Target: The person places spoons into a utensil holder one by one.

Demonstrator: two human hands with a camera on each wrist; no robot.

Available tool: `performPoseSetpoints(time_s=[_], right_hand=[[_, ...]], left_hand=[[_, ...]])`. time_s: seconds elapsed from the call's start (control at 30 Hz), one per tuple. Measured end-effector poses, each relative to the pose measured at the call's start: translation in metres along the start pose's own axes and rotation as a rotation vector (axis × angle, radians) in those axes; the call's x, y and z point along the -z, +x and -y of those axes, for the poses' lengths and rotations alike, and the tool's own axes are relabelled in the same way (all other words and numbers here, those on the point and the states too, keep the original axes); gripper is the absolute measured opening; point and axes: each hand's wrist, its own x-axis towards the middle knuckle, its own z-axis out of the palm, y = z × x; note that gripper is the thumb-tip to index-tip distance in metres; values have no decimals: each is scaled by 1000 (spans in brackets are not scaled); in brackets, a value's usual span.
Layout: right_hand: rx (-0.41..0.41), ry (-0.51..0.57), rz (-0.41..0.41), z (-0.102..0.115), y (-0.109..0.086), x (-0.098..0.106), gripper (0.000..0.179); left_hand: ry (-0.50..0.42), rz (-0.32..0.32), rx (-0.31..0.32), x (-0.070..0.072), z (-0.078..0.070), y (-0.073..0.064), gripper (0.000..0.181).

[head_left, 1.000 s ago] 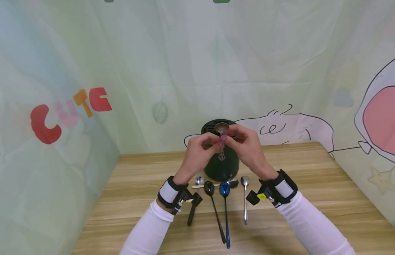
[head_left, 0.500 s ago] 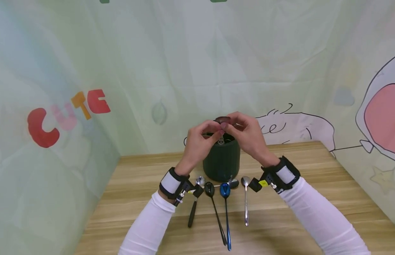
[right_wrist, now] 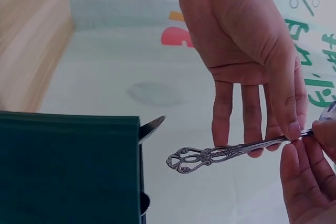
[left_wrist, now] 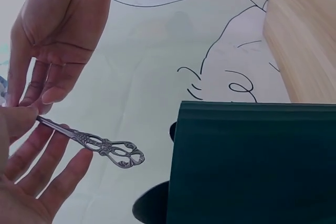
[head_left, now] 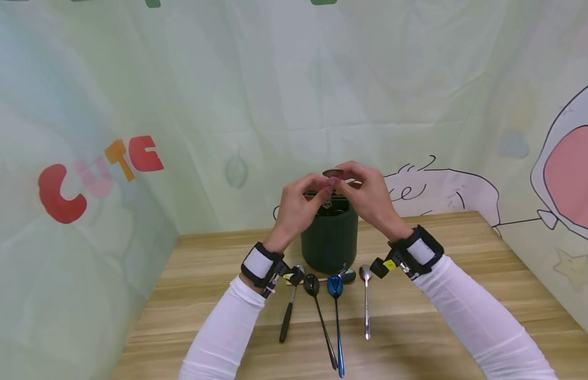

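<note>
A silver spoon with an ornate openwork handle [left_wrist: 100, 144] is held between both hands, over the dark green container [head_left: 329, 243]. My left hand [head_left: 295, 206] pinches its shaft between thumb and fingers. From the other side, my right hand [head_left: 370, 198] also pinches the shaft, close to the bowl [head_left: 333, 172]. The handle tip points down towards the container, apart from it in both wrist views. Dark utensil ends [left_wrist: 151, 203] show past the container's rim in the left wrist view. Most of what lies inside is hidden.
On the wooden table [head_left: 218, 274] in front of the container lie a black-handled spoon [head_left: 286, 322], a long black spoon [head_left: 312, 285], a long blue spoon [head_left: 335, 286] and a silver spoon [head_left: 367, 301]. A dark-headed utensil [head_left: 348, 276] lies crosswise behind them.
Both hands have risen with the spoon, which has tilted so that its bowl shows edge-on. The container's open top now shows below the hands. The utensils on the table stay put.
</note>
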Motion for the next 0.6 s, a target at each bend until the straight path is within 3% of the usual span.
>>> performPoseSetpoints(time_s=[0.23,0.4,0.6], right_hand=[[34,1,-26,-50,12,-14,16],[60,-31,-21,-61,13,-22,16],[69,-88,-18,-70,10,-31,16]], left_hand=[[11,-11,17,0,15,1,11],[7,-25,37,1,25,-3,10],[36,13,111,2,32,-9,10]])
